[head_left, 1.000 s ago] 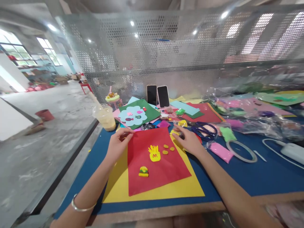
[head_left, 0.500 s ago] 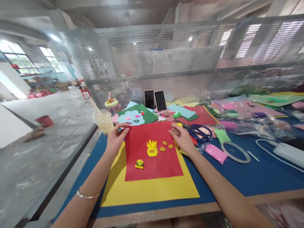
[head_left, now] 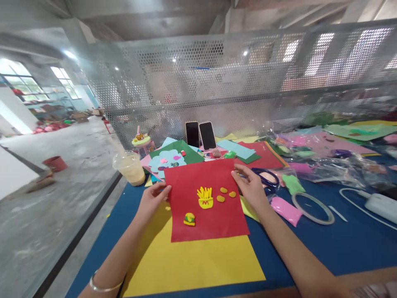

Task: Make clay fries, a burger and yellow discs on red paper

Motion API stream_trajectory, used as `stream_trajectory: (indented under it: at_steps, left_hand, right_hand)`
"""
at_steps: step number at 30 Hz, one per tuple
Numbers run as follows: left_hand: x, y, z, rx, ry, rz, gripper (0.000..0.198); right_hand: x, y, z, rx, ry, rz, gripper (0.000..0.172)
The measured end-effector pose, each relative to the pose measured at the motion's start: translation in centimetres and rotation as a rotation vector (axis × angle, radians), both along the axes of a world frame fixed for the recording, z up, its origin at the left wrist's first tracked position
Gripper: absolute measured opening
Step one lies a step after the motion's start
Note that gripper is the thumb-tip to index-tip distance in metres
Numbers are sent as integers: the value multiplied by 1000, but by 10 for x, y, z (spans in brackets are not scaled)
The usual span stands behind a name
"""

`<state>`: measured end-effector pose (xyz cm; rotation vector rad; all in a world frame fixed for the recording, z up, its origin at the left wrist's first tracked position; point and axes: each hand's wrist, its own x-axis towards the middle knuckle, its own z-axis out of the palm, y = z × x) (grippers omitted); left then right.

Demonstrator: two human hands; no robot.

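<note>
Both my hands hold a red sheet of paper [head_left: 192, 174] by its sides, raised over a larger yellow sheet [head_left: 198, 265]. My left hand [head_left: 154, 199] pinches its left edge, and my right hand [head_left: 249, 184] pinches it near the upper right corner. On the red sheet are yellow clay fries [head_left: 205, 198] in a yellow box with a red M. Several tan clay nuggets [head_left: 221, 198] lie to their right. A small clay burger [head_left: 189, 219] in yellow and green sits lower left.
A plastic cup [head_left: 130, 169] stands at the table's left edge. Two phones [head_left: 207, 135] lean at the back. Dark blue scissors [head_left: 268, 178], a pink clay packet [head_left: 285, 210], a tape ring [head_left: 313, 208] and a white charger [head_left: 383, 207] lie right. A perforated metal screen [head_left: 186, 91] closes the back.
The red sheet has risen off the yellow one and tilts slightly. My left hand has slid lower along its left edge. The camera view has shifted a little.
</note>
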<state>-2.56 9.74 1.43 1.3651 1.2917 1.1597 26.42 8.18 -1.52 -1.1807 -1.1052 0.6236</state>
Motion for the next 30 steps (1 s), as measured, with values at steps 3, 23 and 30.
stream_trajectory:
  at_steps: [3,23,30]
  left_hand:
    - [-2,-2,2,21,0,11,46]
    - [-35,0,9,-272,463,-341,41]
    - [-29,-2,5,-299,451,-410,35]
  right_hand:
    - [0,0,0,4,19,-2,42]
    - [78,-20,3,-165,-567,26,29]
    - [81,-19,-6,-191,-990,246,30]
